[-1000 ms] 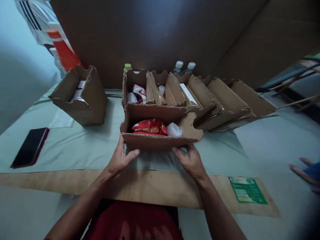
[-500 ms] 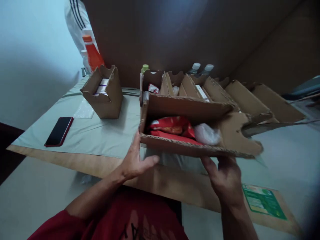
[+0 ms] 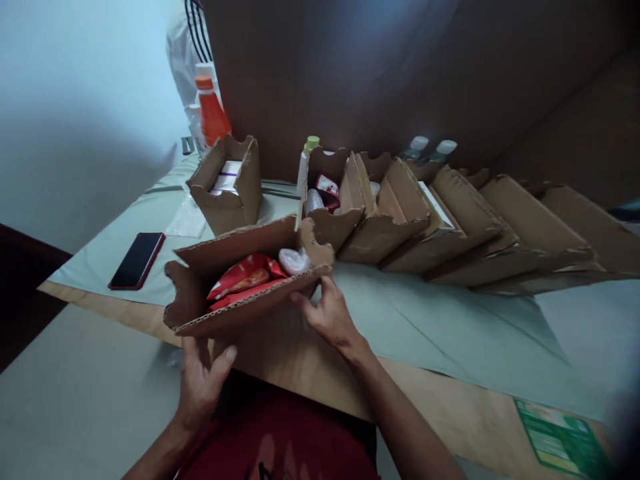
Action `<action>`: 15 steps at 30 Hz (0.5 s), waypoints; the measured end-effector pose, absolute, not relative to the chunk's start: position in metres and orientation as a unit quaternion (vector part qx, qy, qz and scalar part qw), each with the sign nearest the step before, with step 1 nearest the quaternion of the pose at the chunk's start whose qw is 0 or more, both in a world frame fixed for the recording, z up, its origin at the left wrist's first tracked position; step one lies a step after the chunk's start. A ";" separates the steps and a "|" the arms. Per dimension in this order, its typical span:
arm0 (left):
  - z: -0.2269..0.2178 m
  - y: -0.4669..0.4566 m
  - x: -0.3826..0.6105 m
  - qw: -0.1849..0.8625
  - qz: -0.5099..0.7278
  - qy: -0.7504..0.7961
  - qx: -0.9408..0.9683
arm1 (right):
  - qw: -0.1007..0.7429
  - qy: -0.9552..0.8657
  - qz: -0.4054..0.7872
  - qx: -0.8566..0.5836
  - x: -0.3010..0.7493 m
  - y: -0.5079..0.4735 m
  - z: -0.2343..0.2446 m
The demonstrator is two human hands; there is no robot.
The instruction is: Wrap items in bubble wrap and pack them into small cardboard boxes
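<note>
Between my hands, over the table's front edge, is a cardboard box (image 3: 240,313) with an open top. Inside it lie a shiny red snack packet (image 3: 250,275) and a bubble-wrapped item (image 3: 294,261). My left hand (image 3: 200,380) supports the box's left end from below, fingers under it and thumb out in front. My right hand (image 3: 327,312) grips the bottom of its right end; those fingertips are partly hidden behind the cardboard.
A row of cardboard boxes (image 3: 385,233) runs along the back right. Another box (image 3: 233,207) with white packs stands back left, near an orange bottle (image 3: 213,117). A phone (image 3: 137,260) lies at left, a green printed sheet (image 3: 563,437) at front right. A person's striped sleeve (image 3: 187,40) shows behind.
The held box has moved left and toward me, away from the row, and turned so its right end points further back. Both hands have travelled with it.
</note>
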State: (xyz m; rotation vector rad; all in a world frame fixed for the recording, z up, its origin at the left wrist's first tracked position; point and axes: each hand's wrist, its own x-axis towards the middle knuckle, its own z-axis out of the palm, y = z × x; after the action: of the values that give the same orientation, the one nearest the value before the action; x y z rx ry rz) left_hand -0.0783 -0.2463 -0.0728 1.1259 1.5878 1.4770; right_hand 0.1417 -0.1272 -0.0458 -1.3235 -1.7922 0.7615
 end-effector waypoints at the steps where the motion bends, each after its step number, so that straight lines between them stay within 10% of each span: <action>1: -0.073 -0.251 -0.078 0.336 0.571 0.611 0.433 | 0.387 -0.707 0.298 -0.511 0.133 -0.119 -0.048; 15: -0.098 -0.263 -0.061 0.407 0.506 0.551 0.524 | 0.463 -0.698 0.232 -0.494 0.075 -0.083 -0.068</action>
State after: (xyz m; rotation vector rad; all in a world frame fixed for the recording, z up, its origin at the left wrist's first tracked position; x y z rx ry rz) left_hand -0.0609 -0.2631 -0.0982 1.3203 1.3904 1.2764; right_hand 0.0755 -0.0834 -0.0679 -1.2154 -1.7159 0.5714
